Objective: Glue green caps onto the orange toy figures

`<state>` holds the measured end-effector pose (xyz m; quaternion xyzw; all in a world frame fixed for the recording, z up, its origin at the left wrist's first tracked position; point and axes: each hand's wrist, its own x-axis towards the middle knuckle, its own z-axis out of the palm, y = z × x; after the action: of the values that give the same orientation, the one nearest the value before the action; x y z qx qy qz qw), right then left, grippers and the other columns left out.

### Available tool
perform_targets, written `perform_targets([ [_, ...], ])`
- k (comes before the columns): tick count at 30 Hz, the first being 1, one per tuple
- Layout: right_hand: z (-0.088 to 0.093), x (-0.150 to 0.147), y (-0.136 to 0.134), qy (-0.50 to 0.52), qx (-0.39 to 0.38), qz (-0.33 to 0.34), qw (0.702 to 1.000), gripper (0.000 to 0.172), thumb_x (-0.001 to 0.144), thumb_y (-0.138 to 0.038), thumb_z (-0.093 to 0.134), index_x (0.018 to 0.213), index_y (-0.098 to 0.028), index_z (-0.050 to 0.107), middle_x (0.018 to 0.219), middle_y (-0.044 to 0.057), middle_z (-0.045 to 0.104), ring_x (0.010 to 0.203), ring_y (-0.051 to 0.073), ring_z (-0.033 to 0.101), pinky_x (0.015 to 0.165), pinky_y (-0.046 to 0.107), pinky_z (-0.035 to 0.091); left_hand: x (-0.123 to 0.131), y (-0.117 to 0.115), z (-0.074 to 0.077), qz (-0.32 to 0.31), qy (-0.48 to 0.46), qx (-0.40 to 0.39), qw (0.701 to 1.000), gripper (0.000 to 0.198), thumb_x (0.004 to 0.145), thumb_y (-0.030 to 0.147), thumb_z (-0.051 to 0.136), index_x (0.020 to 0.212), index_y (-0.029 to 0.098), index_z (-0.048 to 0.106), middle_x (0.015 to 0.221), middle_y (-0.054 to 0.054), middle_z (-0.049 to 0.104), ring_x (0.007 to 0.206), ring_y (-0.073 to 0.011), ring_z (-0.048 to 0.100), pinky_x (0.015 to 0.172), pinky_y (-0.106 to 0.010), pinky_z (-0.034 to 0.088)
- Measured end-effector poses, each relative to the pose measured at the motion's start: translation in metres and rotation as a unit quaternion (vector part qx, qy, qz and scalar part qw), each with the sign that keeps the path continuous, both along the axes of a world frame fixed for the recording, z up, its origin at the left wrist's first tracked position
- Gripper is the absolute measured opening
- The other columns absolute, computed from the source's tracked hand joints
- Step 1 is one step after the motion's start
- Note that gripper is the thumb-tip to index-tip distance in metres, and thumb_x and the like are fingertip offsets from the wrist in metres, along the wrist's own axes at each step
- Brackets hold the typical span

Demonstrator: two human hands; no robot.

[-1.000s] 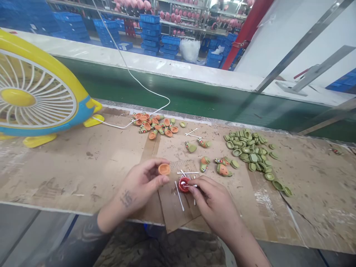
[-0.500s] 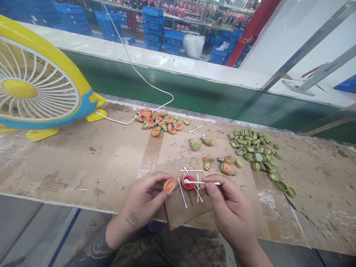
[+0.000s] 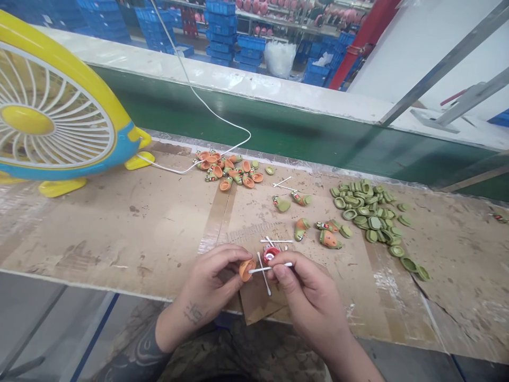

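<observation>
The left hand pinches a small orange shell between thumb and fingertips, hollow side facing right. The right hand grips a cotton swab near one end; its other tip touches the shell's rim. Both hands work at the near edge of the cardboard-covered bench, just in front of a red cap with loose swabs around it. The step in hand appears to be dabbing the shell's cavity. The next move likely calls for steady tip contact and slow rotation of the shell. Finished orange pieces and green shells lie farther out.
</observation>
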<state>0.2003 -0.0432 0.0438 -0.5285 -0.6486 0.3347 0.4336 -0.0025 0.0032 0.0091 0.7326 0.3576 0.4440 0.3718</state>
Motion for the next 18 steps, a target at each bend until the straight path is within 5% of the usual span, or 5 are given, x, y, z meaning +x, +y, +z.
perform_targets([
  [9, 0.000, 0.019, 0.006, -0.077, 0.063, -0.077, 0.992, 0.016, 0.105, -0.023, 0.055, 0.098, -0.027, 0.069, 0.087, -0.001, 0.074, 0.079, 0.015, 0.068, 0.074, 0.025, 0.052, -0.001, -0.001, 0.000, 0.012, 0.004, -0.001, 1.000, 0.025, 0.088, 0.009, 0.072, 0.108, 0.023, 0.077, 0.101, -0.006, 0.080, 0.093, -0.0181, 0.076, 0.082, -0.027, 0.062],
  [18, -0.011, 0.023, 0.016, -0.195, 0.034, -0.003, 0.980, 0.018, 0.105, -0.020, 0.052, 0.099, -0.023, 0.069, 0.098, 0.004, 0.077, 0.092, 0.020, 0.071, 0.083, 0.032, 0.052, 0.001, -0.009, -0.004, 0.004, -0.054, -0.156, 0.986, 0.017, 0.090, 0.016, 0.068, 0.106, 0.021, 0.071, 0.100, -0.007, 0.075, 0.091, -0.0202, 0.075, 0.075, -0.028, 0.062],
])
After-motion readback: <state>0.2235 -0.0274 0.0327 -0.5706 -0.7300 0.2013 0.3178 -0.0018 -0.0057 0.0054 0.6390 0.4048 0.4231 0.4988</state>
